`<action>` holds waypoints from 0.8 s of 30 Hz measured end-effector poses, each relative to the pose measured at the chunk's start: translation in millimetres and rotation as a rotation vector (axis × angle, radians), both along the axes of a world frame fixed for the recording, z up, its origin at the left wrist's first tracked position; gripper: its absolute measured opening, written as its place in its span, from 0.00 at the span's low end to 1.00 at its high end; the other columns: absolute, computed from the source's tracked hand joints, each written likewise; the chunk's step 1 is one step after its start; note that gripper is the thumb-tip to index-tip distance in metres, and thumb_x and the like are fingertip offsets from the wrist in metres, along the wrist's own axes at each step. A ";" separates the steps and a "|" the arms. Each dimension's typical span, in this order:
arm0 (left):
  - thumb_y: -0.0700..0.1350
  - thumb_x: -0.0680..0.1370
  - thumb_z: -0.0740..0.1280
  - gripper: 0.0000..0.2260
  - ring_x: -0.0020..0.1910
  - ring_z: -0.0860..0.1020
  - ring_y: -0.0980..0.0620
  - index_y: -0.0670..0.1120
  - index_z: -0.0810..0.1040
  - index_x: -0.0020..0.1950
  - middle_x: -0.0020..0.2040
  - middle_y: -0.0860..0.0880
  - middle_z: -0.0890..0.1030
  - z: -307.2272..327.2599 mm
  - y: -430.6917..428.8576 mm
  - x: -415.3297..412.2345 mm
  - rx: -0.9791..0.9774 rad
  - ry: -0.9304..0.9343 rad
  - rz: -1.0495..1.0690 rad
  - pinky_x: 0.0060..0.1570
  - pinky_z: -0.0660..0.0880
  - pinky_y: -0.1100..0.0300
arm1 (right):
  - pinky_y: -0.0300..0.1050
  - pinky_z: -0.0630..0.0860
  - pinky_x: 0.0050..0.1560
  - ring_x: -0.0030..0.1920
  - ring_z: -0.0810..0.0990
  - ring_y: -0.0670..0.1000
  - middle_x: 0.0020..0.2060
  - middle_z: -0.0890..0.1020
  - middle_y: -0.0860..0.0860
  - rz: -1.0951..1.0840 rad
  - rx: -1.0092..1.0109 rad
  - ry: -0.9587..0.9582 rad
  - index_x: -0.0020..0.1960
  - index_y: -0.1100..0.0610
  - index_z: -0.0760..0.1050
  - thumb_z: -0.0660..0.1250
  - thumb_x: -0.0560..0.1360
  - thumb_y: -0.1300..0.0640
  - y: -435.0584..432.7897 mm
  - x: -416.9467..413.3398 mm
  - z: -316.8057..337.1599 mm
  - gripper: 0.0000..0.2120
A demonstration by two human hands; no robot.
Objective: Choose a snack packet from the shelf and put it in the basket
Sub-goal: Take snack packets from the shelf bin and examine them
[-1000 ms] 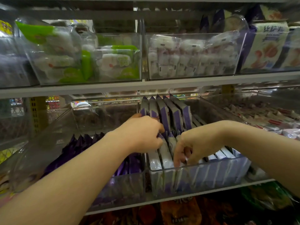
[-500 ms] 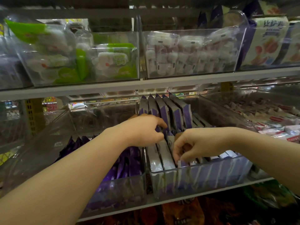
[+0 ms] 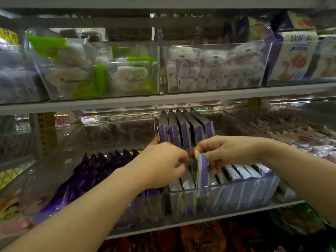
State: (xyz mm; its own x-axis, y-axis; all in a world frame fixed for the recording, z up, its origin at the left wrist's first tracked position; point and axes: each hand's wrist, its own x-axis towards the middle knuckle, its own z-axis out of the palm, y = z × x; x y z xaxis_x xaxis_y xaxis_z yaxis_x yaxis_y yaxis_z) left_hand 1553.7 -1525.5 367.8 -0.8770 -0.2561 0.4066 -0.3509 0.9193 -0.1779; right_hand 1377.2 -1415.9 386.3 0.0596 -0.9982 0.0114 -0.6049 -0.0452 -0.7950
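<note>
Middle shelf (image 3: 181, 100), clear bin (image 3: 236, 195) right of centre: purple-and-white packets stood on edge, front to back, in one tight file; the far part of the file (image 3: 183, 130) rises taller against the bin's back. Item selected: one snack packet (image 3: 202, 176), near the front of the file, standing higher than its neighbours and partly clear of the rim. Right hand (image 3: 227, 151): thumb and fingers pinched on the packet's upper edge, a hold that suits drawing a thin, flat pack straight up out of a crowded row. Left hand (image 3: 158, 164): just beside it to the left, fingers curled down into the file, tips hidden among the packs; whether it grips one or merely presses the neighbours aside cannot be told, though its position suggests steadying the row so nothing else comes out with the chosen pack. Adjoining bin, left: dark purple packets (image 3: 101, 164), untouched. Upper shelf: bins of green-and-white packs (image 3: 94, 73) and small white wrapped pieces (image 3: 209, 70). Basket: not in view. Status, as judged: choice made, extraction under way, transfer to basket not yet done.
</note>
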 end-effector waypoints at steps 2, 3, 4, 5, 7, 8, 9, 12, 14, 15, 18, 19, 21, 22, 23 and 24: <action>0.50 0.78 0.58 0.12 0.61 0.72 0.53 0.58 0.80 0.55 0.52 0.56 0.81 -6.1 3.5 1.6 -0.113 -0.050 0.015 0.74 0.48 0.44 | 0.39 0.74 0.35 0.32 0.75 0.46 0.32 0.76 0.49 -0.021 -0.017 0.003 0.42 0.56 0.73 0.57 0.79 0.63 -1.7 6.9 -1.7 0.09; 0.50 0.78 0.57 0.13 0.62 0.71 0.53 0.58 0.80 0.55 0.53 0.56 0.81 -7.3 5.6 2.5 -0.146 -0.079 0.018 0.75 0.46 0.43 | 0.38 0.73 0.33 0.30 0.74 0.43 0.30 0.75 0.46 -0.053 -0.054 0.093 0.41 0.55 0.73 0.58 0.78 0.60 -3.0 10.7 -4.5 0.09; 0.49 0.78 0.57 0.13 0.63 0.70 0.52 0.58 0.80 0.56 0.54 0.55 0.81 -7.1 7.3 3.0 -0.164 -0.109 0.021 0.74 0.44 0.43 | 0.36 0.71 0.32 0.28 0.73 0.39 0.30 0.74 0.44 -0.088 -0.109 0.243 0.40 0.54 0.72 0.60 0.78 0.56 -3.9 14.3 -8.1 0.09; 0.49 0.79 0.57 0.13 0.64 0.70 0.51 0.58 0.79 0.57 0.55 0.54 0.81 -6.1 8.6 3.7 -0.174 -0.139 0.027 0.74 0.43 0.42 | 0.33 0.69 0.32 0.29 0.73 0.37 0.32 0.74 0.44 -0.116 -0.168 0.404 0.40 0.51 0.72 0.63 0.77 0.51 -4.3 17.7 -12.4 0.08; 0.48 0.80 0.56 0.14 0.65 0.69 0.49 0.58 0.78 0.60 0.58 0.52 0.80 -3.7 11.0 5.8 -0.190 -0.195 0.040 0.73 0.43 0.40 | 0.33 0.68 0.35 0.34 0.73 0.36 0.37 0.77 0.43 -0.155 -0.270 0.600 0.41 0.49 0.74 0.69 0.73 0.46 -4.3 22.2 -20.8 0.08; 0.48 0.80 0.56 0.15 0.66 0.69 0.49 0.58 0.78 0.61 0.59 0.53 0.79 -3.3 11.8 7.1 -0.197 -0.220 0.043 0.73 0.43 0.39 | 0.33 0.68 0.36 0.35 0.73 0.36 0.39 0.78 0.44 -0.183 -0.327 0.615 0.42 0.49 0.75 0.70 0.72 0.47 -3.4 23.7 -22.6 0.07; 0.48 0.81 0.56 0.15 0.67 0.68 0.49 0.59 0.77 0.62 0.60 0.53 0.79 -3.2 12.9 8.5 -0.203 -0.241 0.044 0.74 0.43 0.38 | 0.33 0.69 0.37 0.36 0.73 0.37 0.40 0.80 0.46 -0.215 -0.395 0.601 0.41 0.50 0.76 0.71 0.72 0.51 -2.6 25.1 -21.4 0.05; 0.48 0.81 0.56 0.15 0.68 0.68 0.49 0.59 0.77 0.63 0.61 0.53 0.79 -4.8 17.5 12.1 -0.215 -0.270 0.056 0.73 0.43 0.38 | 0.39 0.74 0.43 0.39 0.78 0.44 0.40 0.83 0.53 -0.395 -0.607 0.485 0.39 0.53 0.79 0.70 0.71 0.59 3.1 26.9 -3.3 0.03; 0.47 0.81 0.56 0.15 0.67 0.69 0.50 0.57 0.78 0.63 0.61 0.52 0.79 -4.8 20.8 15.2 -0.171 -0.221 0.041 0.74 0.43 0.40 | 0.51 0.79 0.47 0.43 0.82 0.56 0.41 0.84 0.59 -0.488 -0.664 0.405 0.40 0.58 0.80 0.69 0.72 0.60 12.2 27.1 12.5 0.03; 0.46 0.81 0.56 0.15 0.66 0.70 0.51 0.57 0.78 0.62 0.60 0.53 0.80 -5.3 23.1 17.5 -0.131 -0.167 0.020 0.75 0.45 0.42 | 0.55 0.81 0.46 0.44 0.83 0.59 0.41 0.84 0.60 -0.506 -0.670 0.389 0.41 0.59 0.80 0.68 0.72 0.59 18.4 27.3 17.7 0.04; 0.45 0.80 0.58 0.15 0.59 0.76 0.55 0.55 0.79 0.61 0.57 0.56 0.82 -9.9 31.2 25.6 -0.063 0.092 -0.073 0.69 0.63 0.53 | 0.60 0.81 0.45 0.43 0.84 0.59 0.41 0.85 0.58 -0.563 -0.754 0.328 0.41 0.59 0.80 0.68 0.71 0.58 39.6 28.8 16.2 0.05; 0.44 0.80 0.58 0.14 0.55 0.78 0.57 0.55 0.80 0.60 0.55 0.56 0.82 -13.0 35.1 29.4 -0.022 0.208 -0.094 0.62 0.70 0.57 | 0.60 0.80 0.46 0.43 0.84 0.58 0.41 0.85 0.56 -0.597 -0.819 0.287 0.40 0.58 0.80 0.67 0.71 0.59 48.0 30.6 10.9 0.04; 0.45 0.80 0.60 0.11 0.42 0.79 0.62 0.54 0.81 0.56 0.46 0.58 0.83 -22.1 43.0 37.6 0.134 0.436 -0.110 0.43 0.77 0.59 | 0.59 0.80 0.47 0.43 0.83 0.56 0.42 0.85 0.51 -0.656 -0.960 0.179 0.39 0.55 0.79 0.66 0.71 0.61 63.7 35.9 -6.8 0.05; 0.45 0.80 0.61 0.10 0.35 0.78 0.60 0.54 0.81 0.53 0.40 0.57 0.82 -27.5 46.7 41.2 0.228 0.524 -0.118 0.34 0.75 0.59 | 0.58 0.81 0.47 0.44 0.83 0.55 0.42 0.85 0.49 -0.664 -1.023 0.105 0.38 0.54 0.79 0.66 0.71 0.63 70.4 39.7 -18.2 0.06; 0.45 0.80 0.61 0.09 0.31 0.77 0.57 0.54 0.81 0.50 0.35 0.55 0.81 -33.5 50.4 43.5 0.317 0.594 -0.131 0.30 0.74 0.57 | 0.56 0.81 0.46 0.44 0.84 0.55 0.43 0.85 0.48 -0.652 -1.076 0.025 0.38 0.54 0.77 0.65 0.72 0.65 76.0 43.6 -31.4 0.08; 0.45 0.80 0.62 0.08 0.30 0.78 0.54 0.53 0.81 0.48 0.34 0.53 0.81 -39.8 53.9 44.0 0.397 0.647 -0.145 0.31 0.75 0.55 | 0.54 0.82 0.43 0.44 0.84 0.55 0.45 0.85 0.49 -0.628 -1.115 -0.044 0.38 0.55 0.77 0.65 0.72 0.67 80.0 47.4 -45.8 0.09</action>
State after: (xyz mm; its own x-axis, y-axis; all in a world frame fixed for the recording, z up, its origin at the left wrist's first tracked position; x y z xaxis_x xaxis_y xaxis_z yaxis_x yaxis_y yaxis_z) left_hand 1597.7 -1471.6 328.0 -0.5321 -0.3902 0.7514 -0.1437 0.9162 0.3740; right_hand 1424.6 -1335.9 340.5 -0.4379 -0.3040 0.8461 -0.7386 -0.4148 -0.5314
